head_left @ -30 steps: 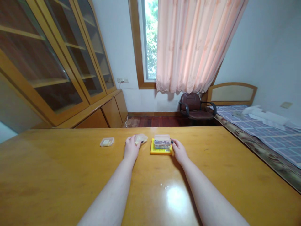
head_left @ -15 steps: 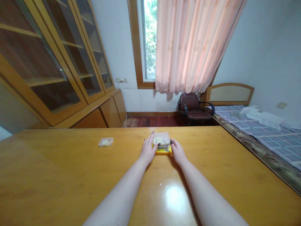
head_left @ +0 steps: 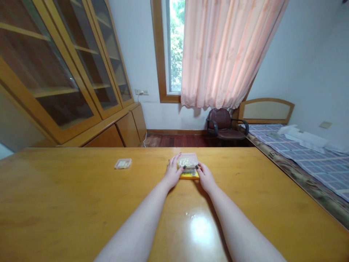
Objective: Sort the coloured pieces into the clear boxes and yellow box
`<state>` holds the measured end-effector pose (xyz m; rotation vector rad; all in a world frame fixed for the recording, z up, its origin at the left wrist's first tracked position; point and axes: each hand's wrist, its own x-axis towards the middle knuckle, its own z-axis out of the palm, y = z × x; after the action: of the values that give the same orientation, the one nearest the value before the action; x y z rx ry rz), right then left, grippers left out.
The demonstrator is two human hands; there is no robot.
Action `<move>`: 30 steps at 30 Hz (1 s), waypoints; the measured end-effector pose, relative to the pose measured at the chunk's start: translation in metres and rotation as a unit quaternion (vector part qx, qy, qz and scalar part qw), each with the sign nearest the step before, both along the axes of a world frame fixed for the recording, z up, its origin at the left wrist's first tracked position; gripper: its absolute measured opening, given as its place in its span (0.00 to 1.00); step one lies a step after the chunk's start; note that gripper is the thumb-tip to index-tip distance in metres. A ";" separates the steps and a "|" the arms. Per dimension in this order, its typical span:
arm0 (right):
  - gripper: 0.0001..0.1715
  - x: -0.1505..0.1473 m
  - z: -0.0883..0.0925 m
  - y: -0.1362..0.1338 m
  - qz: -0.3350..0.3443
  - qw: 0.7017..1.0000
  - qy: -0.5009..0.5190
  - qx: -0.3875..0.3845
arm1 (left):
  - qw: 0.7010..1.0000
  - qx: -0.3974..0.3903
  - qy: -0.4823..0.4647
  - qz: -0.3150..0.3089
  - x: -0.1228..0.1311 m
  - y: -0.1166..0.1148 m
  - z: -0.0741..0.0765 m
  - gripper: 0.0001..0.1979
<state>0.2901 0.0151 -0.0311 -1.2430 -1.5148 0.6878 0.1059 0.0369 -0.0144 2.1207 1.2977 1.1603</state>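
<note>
A clear plastic box [head_left: 188,160] with small pale pieces inside rests on a yellow box [head_left: 189,176] near the far edge of the table. My left hand [head_left: 173,171] grips the clear box at its left side, thumb on the front. On the opposite side my right hand [head_left: 205,176] holds it, with the thumb against the front right corner. What the small pieces are is too small to make out. Off to the left lies another small clear plastic box [head_left: 123,163] with something pale in it, apart from both hands.
The wooden table [head_left: 81,203] fills the foreground. Beyond its far edge stands a dark red office chair [head_left: 222,123]. A bed [head_left: 297,153] is along the right, a glass-door cabinet [head_left: 109,112] on the left, and a pink curtain [head_left: 223,54] hangs ahead.
My right thumb has moved onto the front of the clear box. The left fingers have shifted slightly along its side. The camera view has moved a little.
</note>
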 end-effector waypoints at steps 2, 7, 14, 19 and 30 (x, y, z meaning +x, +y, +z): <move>0.23 0.000 -0.001 0.000 -0.005 1.000 -0.009 0.000 | 1.000 -0.004 -0.001 0.000 0.000 0.001 0.000 0.29; 0.22 0.000 -0.002 0.000 -0.019 0.999 -0.026 0.001 | 1.000 -0.028 -0.012 -0.007 0.000 0.002 -0.001 0.32; 0.21 -0.001 0.002 -0.002 -0.026 0.999 -0.036 0.000 | 0.996 -0.074 -0.035 -0.039 0.001 0.002 -0.008 0.32; 0.21 0.000 0.000 -0.002 -0.015 0.999 -0.030 0.001 | 0.997 -0.050 0.054 0.011 -0.007 0.000 -0.002 0.33; 0.23 0.002 -0.004 0.004 -0.013 0.999 0.024 -0.021 | 0.834 -0.149 0.210 0.487 -0.176 0.012 0.031 0.26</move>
<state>0.2919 0.0188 -0.0355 -1.2663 -1.4500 0.7308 -0.0701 0.0491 0.0164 1.4785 2.7379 0.6815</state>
